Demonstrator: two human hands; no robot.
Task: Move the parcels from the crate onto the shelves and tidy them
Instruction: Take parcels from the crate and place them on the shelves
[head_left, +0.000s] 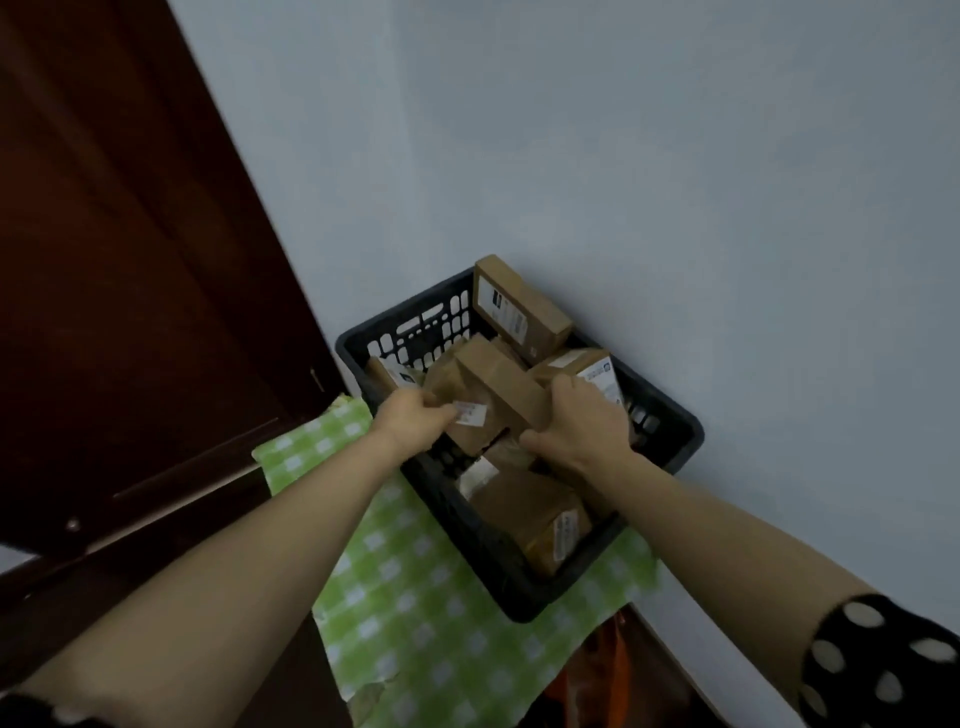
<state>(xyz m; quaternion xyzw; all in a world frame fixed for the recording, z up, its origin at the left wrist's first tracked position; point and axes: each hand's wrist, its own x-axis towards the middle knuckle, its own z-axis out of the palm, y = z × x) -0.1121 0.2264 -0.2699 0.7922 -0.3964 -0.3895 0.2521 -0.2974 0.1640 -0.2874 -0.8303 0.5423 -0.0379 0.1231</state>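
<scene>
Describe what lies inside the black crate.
Brown parcels piled loosely; the left hand and right hand grip the middle parcel. Covered: the floor of the crate and anything beneath the pile.

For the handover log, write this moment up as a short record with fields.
stage: parcels not yet out of the crate
left hand: grips a labelled parcel
right hand: grips the end of a long box
others: leaning parcel on the far rim; near parcel at the front end
crate stands on: green checked cloth, against the wall
shelves: not in view
</scene>
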